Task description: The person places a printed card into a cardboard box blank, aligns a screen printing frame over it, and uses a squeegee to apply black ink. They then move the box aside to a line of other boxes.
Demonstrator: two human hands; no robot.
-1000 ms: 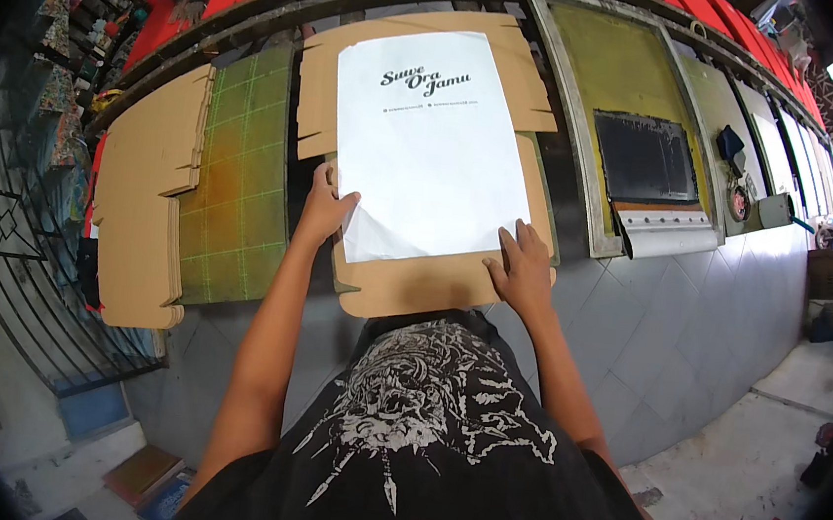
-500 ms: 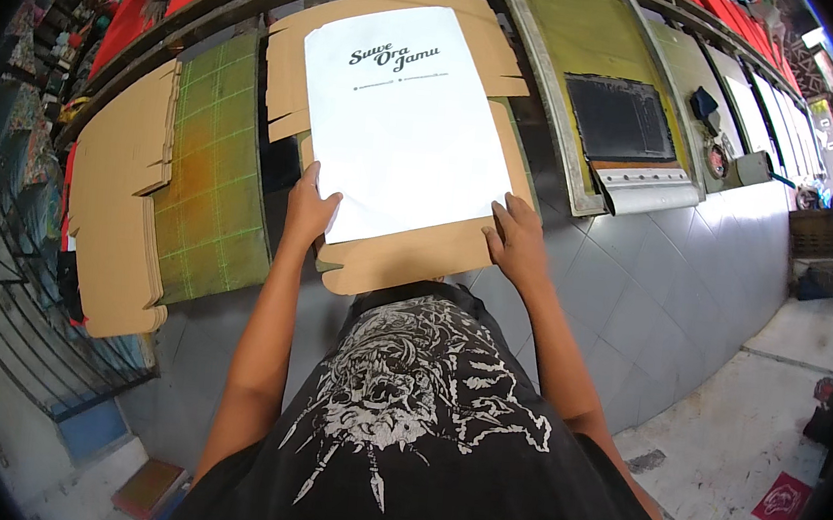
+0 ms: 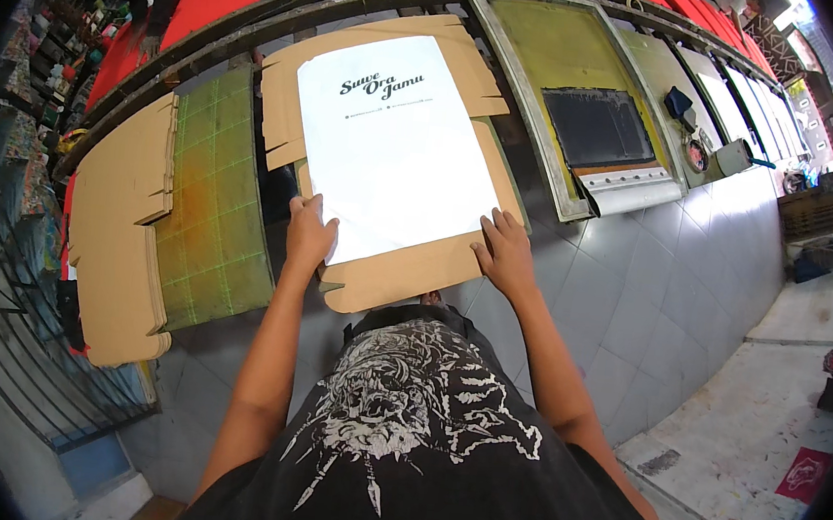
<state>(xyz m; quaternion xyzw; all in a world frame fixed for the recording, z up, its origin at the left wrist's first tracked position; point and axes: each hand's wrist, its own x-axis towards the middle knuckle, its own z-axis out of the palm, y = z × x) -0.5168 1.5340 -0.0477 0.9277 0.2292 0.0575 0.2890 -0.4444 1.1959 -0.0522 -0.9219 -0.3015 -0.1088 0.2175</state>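
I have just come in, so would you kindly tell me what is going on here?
A person in a dark printed shirt has both hands at a white sheet with dark lettering near its far end. The sheet lies on flat brown cardboard. The left hand is at its near left corner, the right hand at its near right corner. To the right stands a framed yellowish screen; to the left lies a stack of cardboard.
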